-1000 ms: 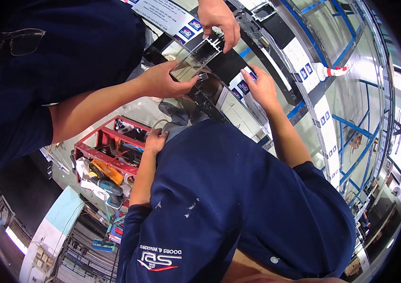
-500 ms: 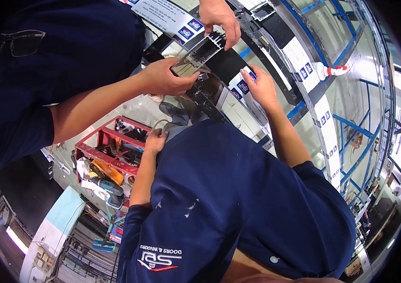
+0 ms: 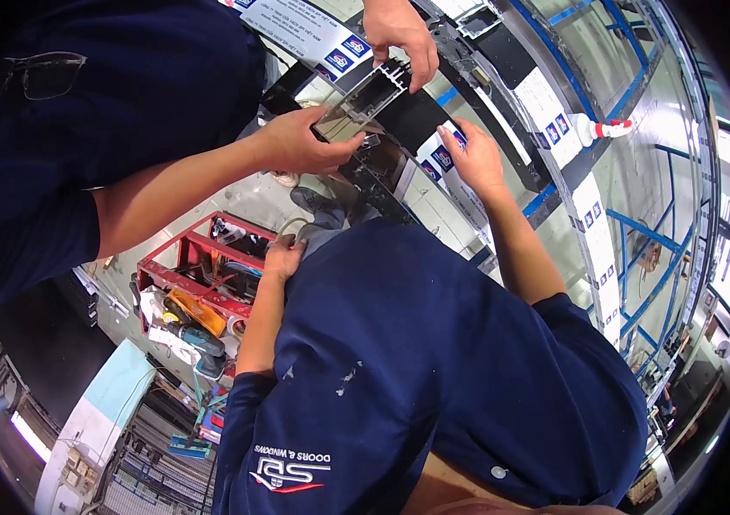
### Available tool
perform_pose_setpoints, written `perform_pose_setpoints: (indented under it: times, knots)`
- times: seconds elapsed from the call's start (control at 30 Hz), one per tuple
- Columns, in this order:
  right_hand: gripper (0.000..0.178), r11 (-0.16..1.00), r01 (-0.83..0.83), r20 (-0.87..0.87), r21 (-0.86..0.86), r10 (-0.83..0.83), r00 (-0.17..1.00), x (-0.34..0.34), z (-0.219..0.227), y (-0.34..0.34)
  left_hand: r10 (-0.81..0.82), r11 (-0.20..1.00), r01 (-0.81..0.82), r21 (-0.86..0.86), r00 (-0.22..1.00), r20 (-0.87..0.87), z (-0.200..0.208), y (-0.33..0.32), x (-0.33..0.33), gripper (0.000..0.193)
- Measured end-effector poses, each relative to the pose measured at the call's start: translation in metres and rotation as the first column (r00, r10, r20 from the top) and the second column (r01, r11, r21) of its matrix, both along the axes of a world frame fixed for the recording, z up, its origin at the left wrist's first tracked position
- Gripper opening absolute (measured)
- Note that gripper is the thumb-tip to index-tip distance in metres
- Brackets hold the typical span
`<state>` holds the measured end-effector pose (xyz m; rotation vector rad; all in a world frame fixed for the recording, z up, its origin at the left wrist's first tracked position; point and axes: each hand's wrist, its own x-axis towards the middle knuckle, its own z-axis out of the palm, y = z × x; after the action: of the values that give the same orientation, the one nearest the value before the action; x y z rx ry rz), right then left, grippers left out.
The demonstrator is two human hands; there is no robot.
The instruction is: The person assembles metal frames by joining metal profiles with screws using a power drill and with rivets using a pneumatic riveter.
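My right hand (image 3: 474, 159) rests on a dark metal profile covered with printed white film (image 3: 459, 190); its thumb is apart from the fingers. My left hand (image 3: 285, 256) is low beside my grey trousers, fingers curled by a thin pale loop (image 3: 290, 223); what lies inside them is hidden. Across from me, a co-worker's hand (image 3: 309, 142) holds a short hollow piece of metal profile (image 3: 356, 107) with a ribbed end. The co-worker's other hand (image 3: 404, 43) pinches at that ribbed end. The piece sits at the dark profile, just left of my right hand.
A red tool cart (image 3: 198, 292) with a drill (image 3: 202, 342) stands on the floor at left. A white bottle with a red nozzle (image 3: 588, 130) stands on a film-covered profile at right. Blue metal racking (image 3: 648, 227) lies beyond. The co-worker's arm (image 3: 176, 184) reaches in from the left.
The co-worker's short profile piece has shifted very slightly between their hands. Both my hands have stayed in place.
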<state>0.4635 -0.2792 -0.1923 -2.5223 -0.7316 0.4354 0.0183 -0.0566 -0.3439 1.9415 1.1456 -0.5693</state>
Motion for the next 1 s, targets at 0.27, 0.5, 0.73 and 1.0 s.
perform_pose_setpoints:
  times: [0.27,0.5,0.73,1.0]
  knots:
    - [0.062,1.000,-0.011,0.012,-0.013,0.011,1.000,0.000,0.001,0.001,0.014,0.998,-0.015,-0.068,1.000,-0.023,-0.001,0.003,-0.002,0.067]
    - [0.062,1.000,-0.001,0.025,0.005,0.001,1.000,0.000,0.002,-0.001,0.006,0.999,-0.009,-0.053,0.998,-0.057,0.010,0.001,0.005,0.068]
    - [0.063,1.000,0.012,-0.030,-0.015,-0.013,0.999,-0.001,0.009,0.000,0.035,0.998,-0.038,-0.040,0.997,-0.075,0.022,0.007,0.011,0.070]
    - [0.066,1.000,0.022,-0.017,-0.003,-0.022,1.000,0.003,-0.001,-0.010,-0.094,0.995,0.097,0.037,0.992,-0.090,0.033,0.017,0.014,0.069]
